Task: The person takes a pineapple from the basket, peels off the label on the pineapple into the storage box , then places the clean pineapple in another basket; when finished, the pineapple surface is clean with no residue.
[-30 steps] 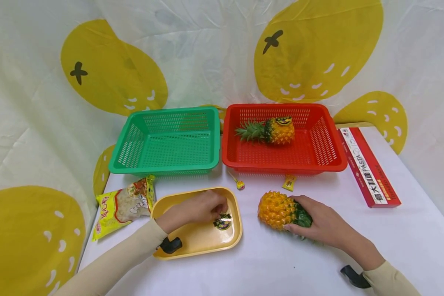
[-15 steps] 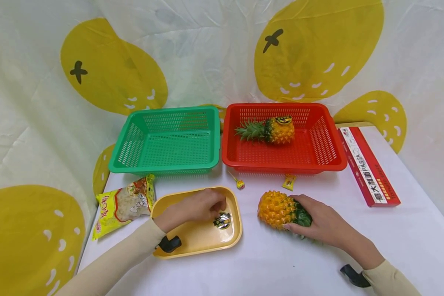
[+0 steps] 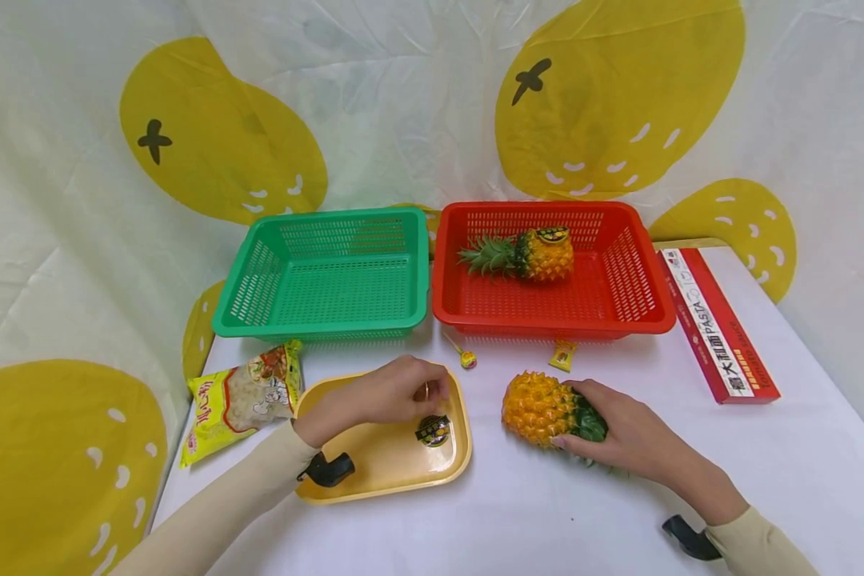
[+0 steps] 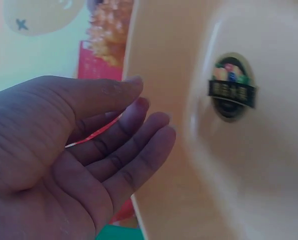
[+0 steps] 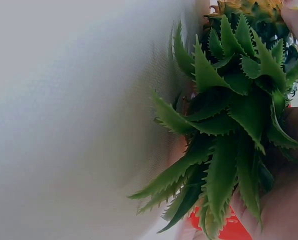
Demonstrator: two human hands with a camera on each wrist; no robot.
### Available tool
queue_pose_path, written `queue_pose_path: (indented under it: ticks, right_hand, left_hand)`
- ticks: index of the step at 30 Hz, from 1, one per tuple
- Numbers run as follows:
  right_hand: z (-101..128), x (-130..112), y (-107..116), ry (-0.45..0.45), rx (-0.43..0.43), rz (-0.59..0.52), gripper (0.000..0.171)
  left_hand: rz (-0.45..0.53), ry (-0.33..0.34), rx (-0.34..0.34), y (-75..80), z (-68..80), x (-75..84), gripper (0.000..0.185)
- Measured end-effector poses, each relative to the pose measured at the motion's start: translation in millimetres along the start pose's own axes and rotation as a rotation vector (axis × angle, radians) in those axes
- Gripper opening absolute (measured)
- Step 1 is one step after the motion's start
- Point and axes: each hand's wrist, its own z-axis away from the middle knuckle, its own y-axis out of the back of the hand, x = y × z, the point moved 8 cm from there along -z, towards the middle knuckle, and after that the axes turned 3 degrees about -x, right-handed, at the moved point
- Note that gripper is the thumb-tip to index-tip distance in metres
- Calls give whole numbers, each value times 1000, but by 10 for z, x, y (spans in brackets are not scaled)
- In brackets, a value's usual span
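My left hand (image 3: 403, 390) hovers over the beige tray (image 3: 374, 488), fingers bent loosely with nothing between them. A dark oval sticker (image 3: 433, 430) lies flat on the tray's floor, just below those fingertips. In the left wrist view, the thumb and fingers stand a little apart beside the sticker (image 4: 232, 87). To the right, my right hand (image 3: 626, 428) grips a pineapple (image 3: 536, 408) around its green crown end as it lies on its side on the white cloth. The right wrist view is filled by its spiky leaves (image 5: 224, 130).
A green basket (image 3: 324, 328) and a red basket (image 3: 547, 324) stand at the back; another pineapple (image 3: 547, 256) lies in the red one. Around them are a yellow snack bag (image 3: 248, 396), a lollipop (image 3: 468, 359), a small yellow packet (image 3: 563, 355) and a red pasta box (image 3: 720, 336).
My left hand has risen slightly away from the sticker and its fingers have loosened, leaving the sticker on the tray. The right hand and its pineapple have not moved.
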Motion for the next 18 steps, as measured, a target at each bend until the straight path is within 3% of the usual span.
queue_pose_path:
  ticks: [6, 11, 18]
  right_hand:
    - [6, -7, 22, 2, 5, -2, 87]
    - [3, -7, 14, 5, 5, 1, 87]
    - [-1, 0, 4, -5, 0, 0, 88]
  left_hand:
    - [49, 9, 24, 82, -91, 106, 13]
    - [67, -31, 65, 172, -195, 234, 17]
    - [49, -63, 27, 176, -340, 411, 25]
